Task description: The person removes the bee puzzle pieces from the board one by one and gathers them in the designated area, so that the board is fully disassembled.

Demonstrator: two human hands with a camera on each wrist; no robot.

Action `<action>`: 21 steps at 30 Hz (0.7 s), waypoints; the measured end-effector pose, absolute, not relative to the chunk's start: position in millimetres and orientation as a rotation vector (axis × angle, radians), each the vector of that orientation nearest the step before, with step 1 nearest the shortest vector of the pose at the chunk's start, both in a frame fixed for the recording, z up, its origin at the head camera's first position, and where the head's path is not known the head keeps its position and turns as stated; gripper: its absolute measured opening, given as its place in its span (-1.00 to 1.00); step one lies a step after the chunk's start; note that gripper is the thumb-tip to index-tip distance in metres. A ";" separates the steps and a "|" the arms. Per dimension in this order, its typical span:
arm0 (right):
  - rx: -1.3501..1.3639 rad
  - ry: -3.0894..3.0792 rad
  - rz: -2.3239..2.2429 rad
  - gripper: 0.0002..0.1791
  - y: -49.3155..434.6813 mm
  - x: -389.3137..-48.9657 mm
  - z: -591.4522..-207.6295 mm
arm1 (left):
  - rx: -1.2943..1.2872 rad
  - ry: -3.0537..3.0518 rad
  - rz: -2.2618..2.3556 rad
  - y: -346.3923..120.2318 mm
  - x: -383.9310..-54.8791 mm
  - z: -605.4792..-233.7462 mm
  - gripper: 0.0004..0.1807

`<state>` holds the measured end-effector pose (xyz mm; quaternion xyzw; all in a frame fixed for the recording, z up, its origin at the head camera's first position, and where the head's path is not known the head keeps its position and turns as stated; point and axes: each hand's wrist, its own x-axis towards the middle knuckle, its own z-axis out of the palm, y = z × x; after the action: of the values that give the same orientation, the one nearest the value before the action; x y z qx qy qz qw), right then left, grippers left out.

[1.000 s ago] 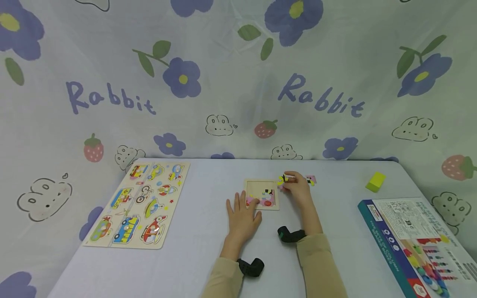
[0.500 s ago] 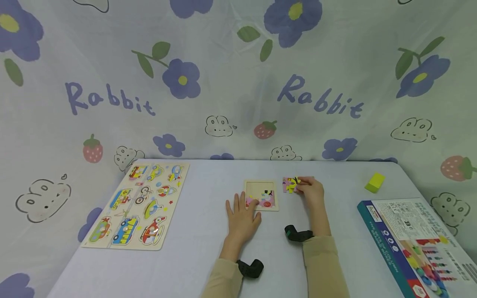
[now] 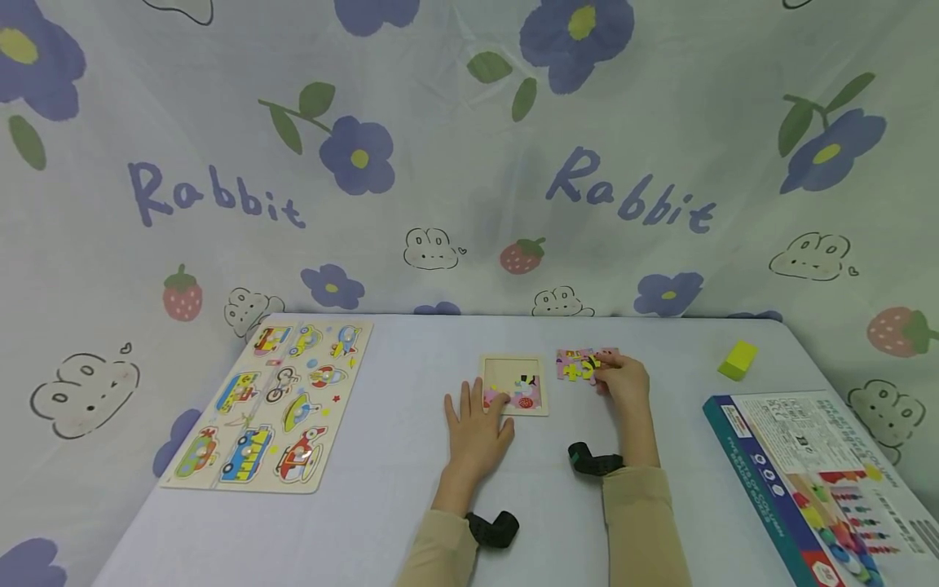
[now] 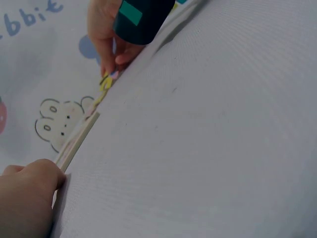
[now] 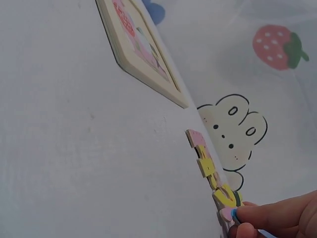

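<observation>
A small square wooden jigsaw tray (image 3: 513, 364) lies mid-table, its lower part filled with pink printed pieces. Over its lower left corner rests my left hand (image 3: 475, 440), fingers spread, thumb on the pieces. To the tray's right is a cluster of pink and yellow jigsaw pieces (image 3: 570, 372). At that cluster's right end my right hand (image 3: 625, 383) pinches a yellow jigsaw piece (image 5: 226, 197) with black and pink parts, between thumb and fingertips. In the right wrist view this piece sits right against its neighbours, low over the cloth. My fingers hide part of it.
A large wooden vehicle puzzle board (image 3: 323, 408) lies at the left. Right of the hands are a yellow block (image 3: 738, 359) and a big printed box (image 3: 814, 481). A patterned curtain (image 3: 455, 163) hangs behind the table's back edge.
My right hand has carried the yellow piece from beside the tray rightward to the loose pieces, then shifted slightly further right. The left hand has stayed on the tray.
</observation>
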<state>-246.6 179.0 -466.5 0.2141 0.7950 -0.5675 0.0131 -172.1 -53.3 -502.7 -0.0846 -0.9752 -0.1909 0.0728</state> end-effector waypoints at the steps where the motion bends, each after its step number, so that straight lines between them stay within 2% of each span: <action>1: 0.665 2.484 -1.760 -0.60 178.9 -246.4 -466.2 | -0.255 -2.930 -0.574 -53.3 -172.1 -502.7 -0.61; 21: 0.637 2.600 -1.615 -0.59 177.5 -244.8 -465.4 | -0.260 -2.940 -0.564 -54.0 -171.1 -501.5 -0.61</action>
<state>-244.8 177.5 -465.4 0.2036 0.8316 -0.5166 0.0074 -171.1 -54.0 -501.5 -0.0865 -0.9761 -0.1872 0.0683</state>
